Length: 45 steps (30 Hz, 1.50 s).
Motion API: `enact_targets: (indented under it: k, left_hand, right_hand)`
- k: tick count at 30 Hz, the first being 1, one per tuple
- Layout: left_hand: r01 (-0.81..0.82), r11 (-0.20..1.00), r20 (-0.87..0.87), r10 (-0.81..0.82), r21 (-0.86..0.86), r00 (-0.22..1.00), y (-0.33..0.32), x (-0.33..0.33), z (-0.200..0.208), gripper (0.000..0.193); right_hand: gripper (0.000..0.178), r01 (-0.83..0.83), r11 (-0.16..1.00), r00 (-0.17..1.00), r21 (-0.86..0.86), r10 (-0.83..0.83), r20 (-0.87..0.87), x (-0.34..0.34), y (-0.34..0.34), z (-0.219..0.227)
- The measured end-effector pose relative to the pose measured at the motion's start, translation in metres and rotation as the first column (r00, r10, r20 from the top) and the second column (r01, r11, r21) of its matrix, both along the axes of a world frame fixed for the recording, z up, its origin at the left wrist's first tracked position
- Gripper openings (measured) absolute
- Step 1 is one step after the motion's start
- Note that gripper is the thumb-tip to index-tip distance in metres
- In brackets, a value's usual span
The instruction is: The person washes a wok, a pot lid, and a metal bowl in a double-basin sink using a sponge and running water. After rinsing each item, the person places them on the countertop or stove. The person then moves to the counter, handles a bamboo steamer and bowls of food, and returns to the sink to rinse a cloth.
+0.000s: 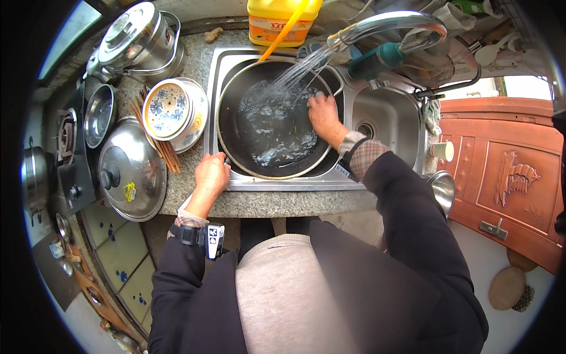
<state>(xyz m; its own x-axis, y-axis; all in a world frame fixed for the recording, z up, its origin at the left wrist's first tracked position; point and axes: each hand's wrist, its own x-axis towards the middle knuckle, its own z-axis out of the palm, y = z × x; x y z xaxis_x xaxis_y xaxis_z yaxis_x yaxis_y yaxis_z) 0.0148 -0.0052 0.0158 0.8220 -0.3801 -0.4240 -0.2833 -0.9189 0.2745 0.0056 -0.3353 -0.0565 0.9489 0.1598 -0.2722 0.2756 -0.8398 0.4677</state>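
Note:
A large dark wok [230,133] sits in the left sink basin, with water pooled and rippling inside it. From the curved chrome faucet [401,22] a spray of water [300,71] falls into the wok. My left hand [212,174] is closed at the wok's lower left, gripping its short dark handle, mostly covered by the fingers. My right hand [324,118] reaches over the right rim into the wok, fingers curled down by the inner wall. Whatever those fingers hold is hidden. A thin metal loop shows beside the rim just above that hand.
Right of the wok is a smaller steel basin [386,118]. Stacked patterned bowls [168,109], chopsticks [168,154] and a large pot lid [132,168] lie on the left counter. A yellow jug [277,23] stands behind the sink; a steel pot [138,44] is back left.

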Motion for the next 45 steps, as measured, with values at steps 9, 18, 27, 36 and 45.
enact_targets:
  k: [9,18,27,36,45]
  left_hand:
    - [0.08,0.995,-0.177,-0.088,-0.053,0.98,0.008,0.023,-0.001,0.031]
    - [-0.66,0.751,-0.999,0.017,-0.018,0.045,0.025,0.047,-0.028,0.032]
    - [-0.569,0.823,-0.971,0.121,-0.016,0.204,0.017,0.041,-0.009,0.03]
    - [-0.604,0.797,-0.913,0.236,-0.014,0.332,0.01,0.022,0.03,0.02]
    - [-0.664,0.746,-0.803,0.362,-0.055,0.473,-0.006,-0.006,0.061,0.012]
  right_hand:
    - [0.018,0.291,0.853,0.937,0.434,-0.161,-0.31,-0.046,0.083,-0.004]
    - [0.023,0.365,0.406,0.911,0.838,0.031,-0.411,0.008,0.176,0.005]
    - [0.039,0.07,-0.122,0.94,0.99,-0.324,-0.106,0.105,0.144,-0.01]
    - [0.025,0.235,0.041,0.819,0.971,-0.547,-0.175,0.028,0.049,-0.014]
    - [0.012,0.259,-0.149,0.689,0.954,-0.664,-0.291,-0.065,0.011,0.024]
